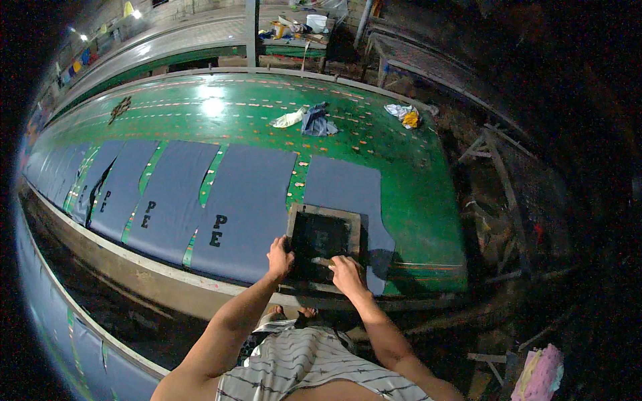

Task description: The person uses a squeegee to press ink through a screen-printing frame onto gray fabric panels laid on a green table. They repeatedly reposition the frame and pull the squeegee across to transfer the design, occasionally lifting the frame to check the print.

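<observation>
A wood-framed printing screen (356,230) with dark mesh lies flat on a blue-grey fabric panel (341,180) near the table's front edge. My left hand (281,259) is closed around the left side of its frame. Inside the frame, my right hand (348,275) grips a squeegee (322,261), whose light-coloured edge shows between my two hands; its lower part is hard to make out against the dark mesh. Left of the screen lies another fabric panel (251,194) bearing dark printed letters.
Several more printed panels (172,184) run left along the green table (421,200). Crumpled grey cloth (317,121), a pale rag (289,119) and a white-and-yellow cloth (404,115) lie toward the back. A post (252,33) rises behind the table; a pink bundle (538,374) is at lower right.
</observation>
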Tool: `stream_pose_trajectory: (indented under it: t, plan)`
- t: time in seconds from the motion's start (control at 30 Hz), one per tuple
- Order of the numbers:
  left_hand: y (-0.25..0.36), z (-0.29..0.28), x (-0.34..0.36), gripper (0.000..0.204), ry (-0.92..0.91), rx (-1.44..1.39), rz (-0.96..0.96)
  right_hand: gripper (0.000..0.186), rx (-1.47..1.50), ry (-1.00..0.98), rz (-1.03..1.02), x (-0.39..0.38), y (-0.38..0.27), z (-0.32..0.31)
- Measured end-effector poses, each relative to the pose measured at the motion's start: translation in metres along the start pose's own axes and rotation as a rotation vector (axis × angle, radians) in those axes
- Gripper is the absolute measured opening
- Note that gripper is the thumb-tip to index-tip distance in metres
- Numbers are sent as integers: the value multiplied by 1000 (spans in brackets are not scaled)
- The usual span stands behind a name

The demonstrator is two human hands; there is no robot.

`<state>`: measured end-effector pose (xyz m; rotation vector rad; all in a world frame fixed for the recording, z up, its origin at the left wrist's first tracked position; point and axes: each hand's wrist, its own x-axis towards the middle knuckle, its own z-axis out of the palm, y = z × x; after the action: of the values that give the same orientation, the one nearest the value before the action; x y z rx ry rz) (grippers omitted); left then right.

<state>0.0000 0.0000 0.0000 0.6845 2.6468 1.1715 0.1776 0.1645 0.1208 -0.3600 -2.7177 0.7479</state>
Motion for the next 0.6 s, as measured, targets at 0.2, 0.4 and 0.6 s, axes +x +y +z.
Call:
stream_pose_trajectory:
  t: [0.2, 0.4, 0.6]
  plan:
    - [6, -29, 6, 71, -5, 13, 13, 19, -50, -60, -89, -26, -29, 8]
    - [16, -20, -2, 70, -75, -45, -44, 34, -132, 184, -221, -44, 2, 50]
    - [10, -10, -3, 68, -14, 26, -16, 31, -105, 267, -270, 32, 41, 62]
